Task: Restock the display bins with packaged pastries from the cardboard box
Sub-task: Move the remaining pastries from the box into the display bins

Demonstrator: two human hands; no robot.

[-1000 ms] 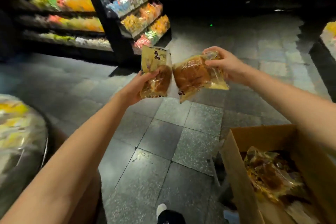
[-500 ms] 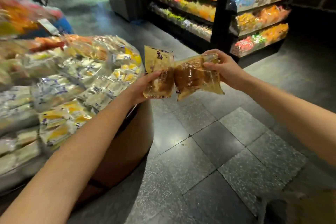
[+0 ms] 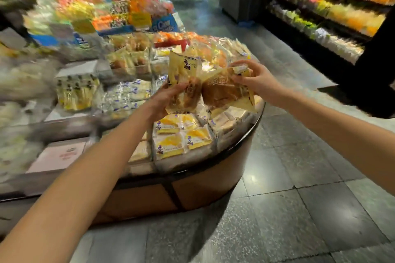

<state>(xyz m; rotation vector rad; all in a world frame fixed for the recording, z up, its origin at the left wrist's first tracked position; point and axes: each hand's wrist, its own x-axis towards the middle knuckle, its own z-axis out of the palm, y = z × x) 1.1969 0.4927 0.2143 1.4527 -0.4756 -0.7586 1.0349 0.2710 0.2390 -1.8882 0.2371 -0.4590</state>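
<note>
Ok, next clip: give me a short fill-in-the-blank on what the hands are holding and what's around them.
1. The left hand and right hand together grip ____ pastry packs.
2. In the bin, the packs just below the left hand are white and ____.
3. The dark shelves stand on the person's ____ side.

Missing words: two; yellow; right.
</note>
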